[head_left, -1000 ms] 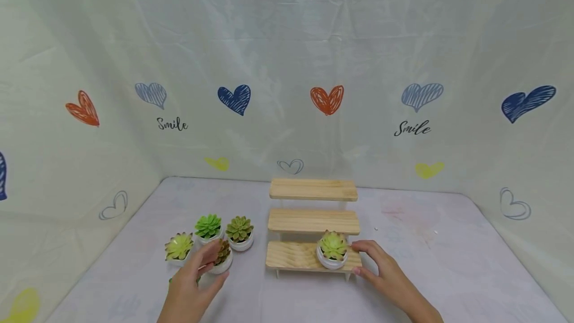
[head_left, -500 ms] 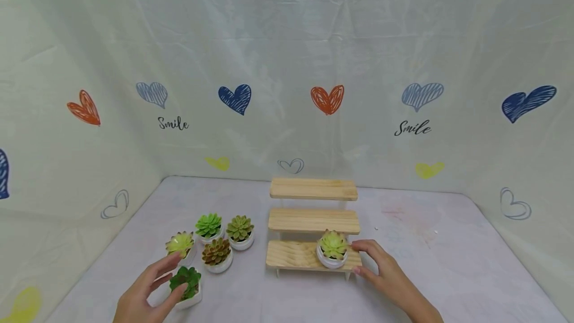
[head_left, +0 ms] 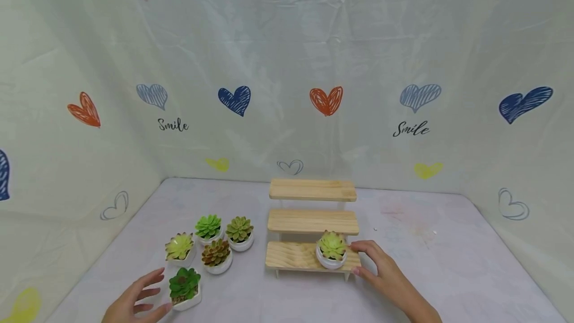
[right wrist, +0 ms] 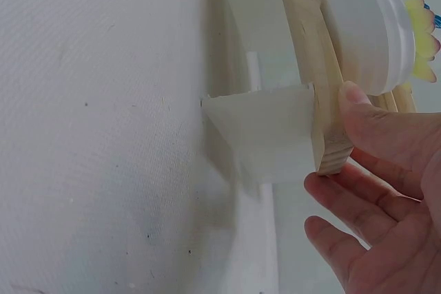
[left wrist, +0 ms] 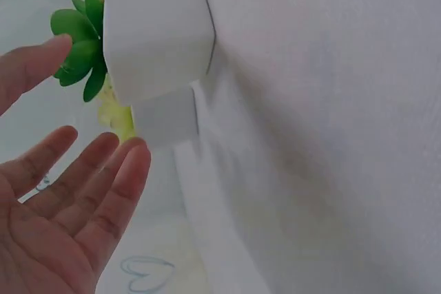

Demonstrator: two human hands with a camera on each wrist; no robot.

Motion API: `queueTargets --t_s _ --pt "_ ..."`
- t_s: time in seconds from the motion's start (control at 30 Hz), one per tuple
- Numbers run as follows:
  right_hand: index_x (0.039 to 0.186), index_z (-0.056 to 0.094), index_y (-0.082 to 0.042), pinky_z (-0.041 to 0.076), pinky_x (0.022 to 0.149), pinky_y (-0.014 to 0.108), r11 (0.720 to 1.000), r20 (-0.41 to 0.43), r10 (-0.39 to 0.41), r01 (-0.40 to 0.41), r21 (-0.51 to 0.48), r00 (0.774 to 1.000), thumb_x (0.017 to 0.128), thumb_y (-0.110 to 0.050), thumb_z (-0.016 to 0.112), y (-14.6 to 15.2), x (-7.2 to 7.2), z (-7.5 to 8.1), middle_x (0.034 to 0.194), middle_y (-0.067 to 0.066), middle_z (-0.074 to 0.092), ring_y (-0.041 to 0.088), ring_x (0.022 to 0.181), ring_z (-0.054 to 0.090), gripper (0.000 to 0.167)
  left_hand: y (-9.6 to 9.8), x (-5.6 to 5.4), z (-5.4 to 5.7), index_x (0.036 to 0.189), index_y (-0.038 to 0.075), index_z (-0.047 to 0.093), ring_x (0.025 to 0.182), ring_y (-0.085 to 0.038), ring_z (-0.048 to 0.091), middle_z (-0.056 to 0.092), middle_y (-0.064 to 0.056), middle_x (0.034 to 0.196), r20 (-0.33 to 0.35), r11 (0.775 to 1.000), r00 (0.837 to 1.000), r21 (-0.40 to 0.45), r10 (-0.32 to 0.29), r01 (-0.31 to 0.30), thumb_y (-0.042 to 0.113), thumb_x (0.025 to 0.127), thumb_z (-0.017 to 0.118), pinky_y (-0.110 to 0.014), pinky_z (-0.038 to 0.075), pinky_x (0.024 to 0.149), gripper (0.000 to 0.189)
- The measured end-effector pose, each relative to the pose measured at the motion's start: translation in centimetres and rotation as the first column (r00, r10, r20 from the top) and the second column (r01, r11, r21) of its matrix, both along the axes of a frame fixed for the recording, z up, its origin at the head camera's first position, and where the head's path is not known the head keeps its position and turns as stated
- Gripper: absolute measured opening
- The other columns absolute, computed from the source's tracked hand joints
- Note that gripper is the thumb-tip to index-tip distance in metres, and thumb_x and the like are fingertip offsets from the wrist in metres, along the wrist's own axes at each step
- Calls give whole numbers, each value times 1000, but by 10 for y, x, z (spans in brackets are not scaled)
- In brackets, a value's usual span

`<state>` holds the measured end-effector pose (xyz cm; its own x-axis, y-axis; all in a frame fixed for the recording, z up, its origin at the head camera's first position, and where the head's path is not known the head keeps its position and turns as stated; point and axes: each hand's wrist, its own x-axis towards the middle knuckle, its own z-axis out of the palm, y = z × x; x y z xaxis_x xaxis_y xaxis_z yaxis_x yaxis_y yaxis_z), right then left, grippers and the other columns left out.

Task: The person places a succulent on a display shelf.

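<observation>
My left hand is beside the potted dark green succulent, fingers spread around its left side and holding nothing. In the left wrist view that plant's white angular pot stands on the table, a gap between it and the fingers. My right hand holds the right end of the bottom board of a three-tier wooden stand, thumb by the front corner and index finger by the back one. A yellow-green succulent in a round white pot sits on that board, close to the right fingers.
Several more potted succulents stand grouped left of the stand: a yellow-green one, a bright green one, an olive one and a brownish one. A heart-printed curtain rises behind the white table.
My left hand has moved left and toward me, from beside the brownish succulent past the dark green one, which is now uncovered. The right hand stays at the stand.
</observation>
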<state>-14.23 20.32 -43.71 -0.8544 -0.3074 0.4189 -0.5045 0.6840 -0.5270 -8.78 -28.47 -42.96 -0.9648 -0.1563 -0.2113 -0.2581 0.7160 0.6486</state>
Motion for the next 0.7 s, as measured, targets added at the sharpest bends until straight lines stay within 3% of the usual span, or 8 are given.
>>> queueTargets --t_s 0.1,0.2,0.37,0.7 --pt "114 60 -15 51 86 29 1000 -3 6 -6 -3 1000 79 -23 72 1 0 0 113 -7 59 17 107 57 39 -3 -4 -4 141 -3 26 105 -36 59 41 -33 133 70 996 997 88 -27 21 38 78 73 -39 55 80 88" --pt "115 59 -15 51 86 27 1000 1 14 -14 -7 1000 79 -23 72 1 -1 0 114 -8 59 16 107 57 39 -4 -5 -8 140 -7 24 100 -32 61 42 -35 129 92 987 995 160 -37 22 31 79 73 -40 54 80 87" --pt "116 58 -16 51 86 28 1000 -4 24 -24 -7 1000 79 -23 72 1 -1 0 114 -7 59 15 107 57 40 -2 -7 -17 138 -6 31 92 -22 62 51 -28 122 107 983 994 178 12 -31 34 73 78 -36 55 78 89" --pt "114 59 -15 52 84 30 1000 -44 15 -14 25 999 78 -22 73 1 -1 -1 113 -6 59 16 106 57 39 -4 -19 -37 136 -2 34 88 -19 63 50 -26 123 157 974 985 199 75 -106 38 65 82 -34 56 75 94"
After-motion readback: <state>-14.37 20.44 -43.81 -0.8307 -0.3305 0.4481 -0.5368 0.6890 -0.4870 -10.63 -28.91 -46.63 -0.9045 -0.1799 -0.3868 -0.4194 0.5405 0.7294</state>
